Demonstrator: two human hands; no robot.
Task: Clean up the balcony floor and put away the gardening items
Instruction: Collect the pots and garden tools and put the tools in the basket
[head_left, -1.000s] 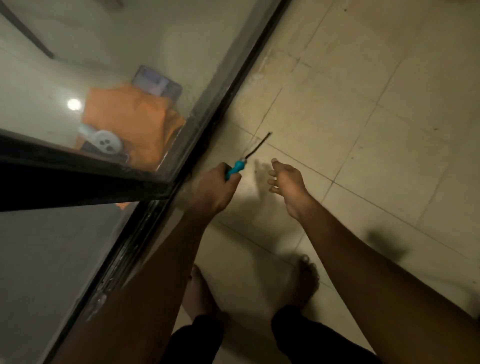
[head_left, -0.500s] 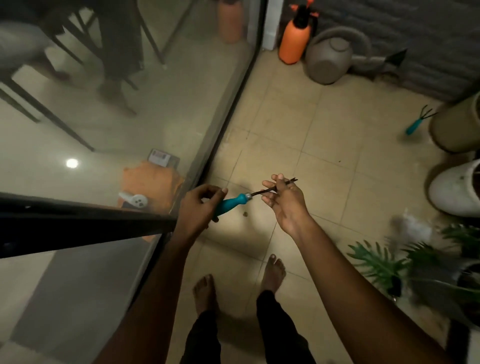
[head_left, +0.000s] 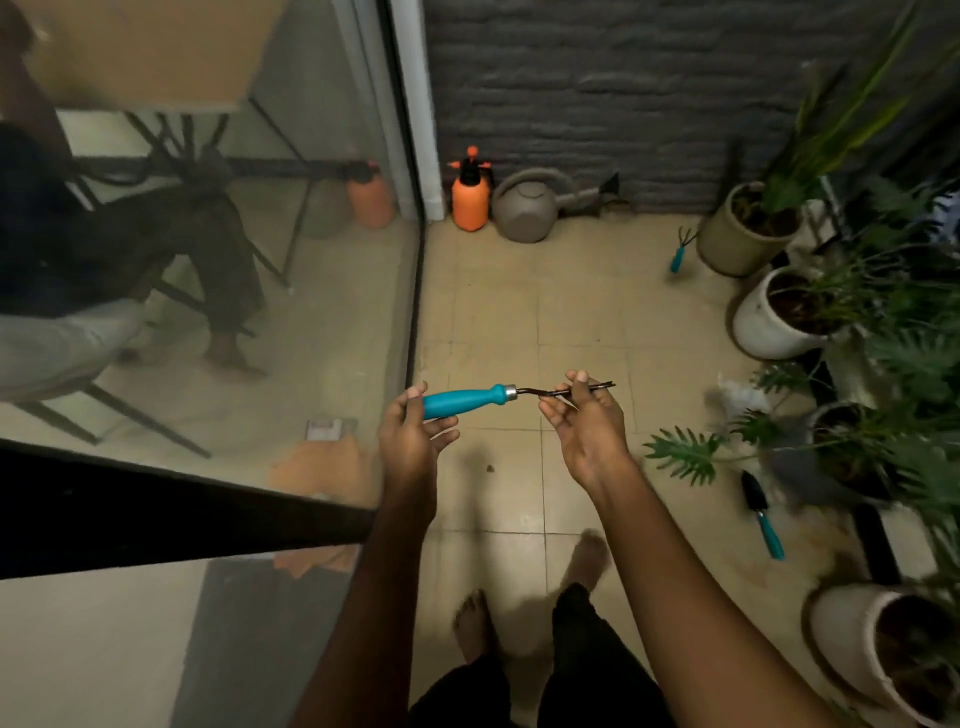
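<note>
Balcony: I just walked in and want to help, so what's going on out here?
A barefoot person holds a teal-handled garden fork in both hands: the left hand grips the handle, the right hand pinches the metal tines. A small rake and a trowel lie on the floor by the potted plants, not yet put away.

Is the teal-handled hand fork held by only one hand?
No, the left hand grips the hand fork by its teal handle while the right hand pinches its metal tines.
</note>
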